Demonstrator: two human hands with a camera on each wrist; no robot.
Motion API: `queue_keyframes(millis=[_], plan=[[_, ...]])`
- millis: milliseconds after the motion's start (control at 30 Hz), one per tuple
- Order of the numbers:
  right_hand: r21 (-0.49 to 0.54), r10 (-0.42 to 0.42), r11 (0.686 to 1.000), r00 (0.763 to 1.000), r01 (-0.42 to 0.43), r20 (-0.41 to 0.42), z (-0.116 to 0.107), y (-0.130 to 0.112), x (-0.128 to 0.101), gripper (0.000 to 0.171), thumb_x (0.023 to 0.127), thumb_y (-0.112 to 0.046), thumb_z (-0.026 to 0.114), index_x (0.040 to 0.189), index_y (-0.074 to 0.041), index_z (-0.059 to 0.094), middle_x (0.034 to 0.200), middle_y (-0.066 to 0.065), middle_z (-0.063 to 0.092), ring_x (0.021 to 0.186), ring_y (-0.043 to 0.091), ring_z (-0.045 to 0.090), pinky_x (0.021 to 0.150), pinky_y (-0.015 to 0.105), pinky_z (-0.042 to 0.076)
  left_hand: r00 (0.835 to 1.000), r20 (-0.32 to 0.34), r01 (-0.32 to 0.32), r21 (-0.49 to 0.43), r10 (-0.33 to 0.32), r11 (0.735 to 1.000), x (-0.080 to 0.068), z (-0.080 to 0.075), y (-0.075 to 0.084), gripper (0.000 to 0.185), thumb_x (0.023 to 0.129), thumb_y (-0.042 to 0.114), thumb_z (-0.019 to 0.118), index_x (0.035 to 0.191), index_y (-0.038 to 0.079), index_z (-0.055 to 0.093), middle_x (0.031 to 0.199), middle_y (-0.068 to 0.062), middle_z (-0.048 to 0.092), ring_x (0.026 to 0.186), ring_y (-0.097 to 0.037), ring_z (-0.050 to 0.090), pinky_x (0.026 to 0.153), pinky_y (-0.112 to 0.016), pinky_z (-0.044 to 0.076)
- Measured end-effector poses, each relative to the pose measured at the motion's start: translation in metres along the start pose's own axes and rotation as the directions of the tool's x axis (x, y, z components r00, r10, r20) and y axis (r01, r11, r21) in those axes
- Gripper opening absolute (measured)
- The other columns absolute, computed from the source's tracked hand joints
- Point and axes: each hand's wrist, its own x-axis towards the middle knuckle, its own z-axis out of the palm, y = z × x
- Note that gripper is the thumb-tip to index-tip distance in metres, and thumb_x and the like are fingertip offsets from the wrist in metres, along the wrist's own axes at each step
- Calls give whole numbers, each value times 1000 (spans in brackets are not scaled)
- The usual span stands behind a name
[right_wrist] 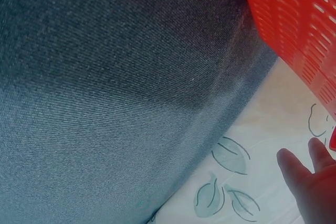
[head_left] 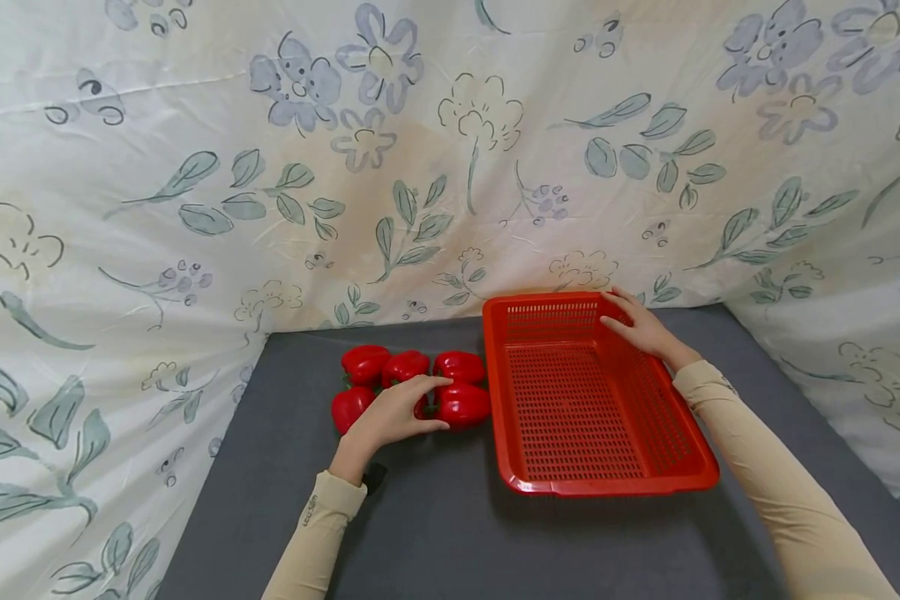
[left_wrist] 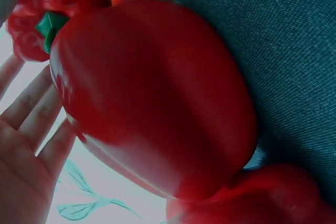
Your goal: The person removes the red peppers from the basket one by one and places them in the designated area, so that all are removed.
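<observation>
Several red bell peppers [head_left: 459,365] lie clustered on the grey table [head_left: 435,533], left of a red perforated plastic basket [head_left: 570,400] with nothing in it. My left hand [head_left: 401,408] lies over the front of the cluster, fingers stretched across one pepper toward the nearest right one [head_left: 465,406]. Up close, a big red pepper [left_wrist: 157,93] sits against my straight fingers [left_wrist: 31,114]. My right hand [head_left: 640,325] rests on the basket's far right rim with fingers extended. In the right wrist view, the fingers [right_wrist: 310,182] show below the basket wall [right_wrist: 299,30].
A floral cloth [head_left: 450,167] hangs behind and at both sides of the table, closing in the workspace. Grey surface shows in front of the peppers and the basket. A narrow strip of table lies to the basket's right.
</observation>
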Motion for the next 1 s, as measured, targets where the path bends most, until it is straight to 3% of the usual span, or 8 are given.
queue_keyframes(millis=[300,500,700,1000], plan=[[-22,-3,1000,1000,4,15,1,0,3,66,96,-36,48,147,-5,20,153,23,5,136,48,10,103,67,14,1000,15,0,50,0,999,2,5,-6,68,74,50,72,132,23,50,128,5,57,119,-19,51,101,-40,40],[-41,9,999,999,-7,50,-1,-4,6,68,96,-41,45,147,-5,18,152,24,3,137,47,6,103,68,11,998,28,-52,67,50,996,6,6,-11,65,75,48,72,130,19,52,125,4,58,108,-12,57,109,-41,31],[-35,36,999,994,-32,100,-5,-10,8,69,97,-45,38,148,-6,15,153,24,-3,137,48,1,103,69,7,997,35,-72,71,70,995,9,7,-14,65,75,48,72,129,19,53,124,4,59,107,-11,57,107,-43,33],[-45,42,998,992,-36,121,-8,-9,11,68,97,-47,36,149,-8,14,153,23,-4,136,49,2,101,70,9,993,106,-64,100,54,993,15,2,-19,67,74,51,71,131,22,52,126,5,58,114,-13,54,103,-42,38]])
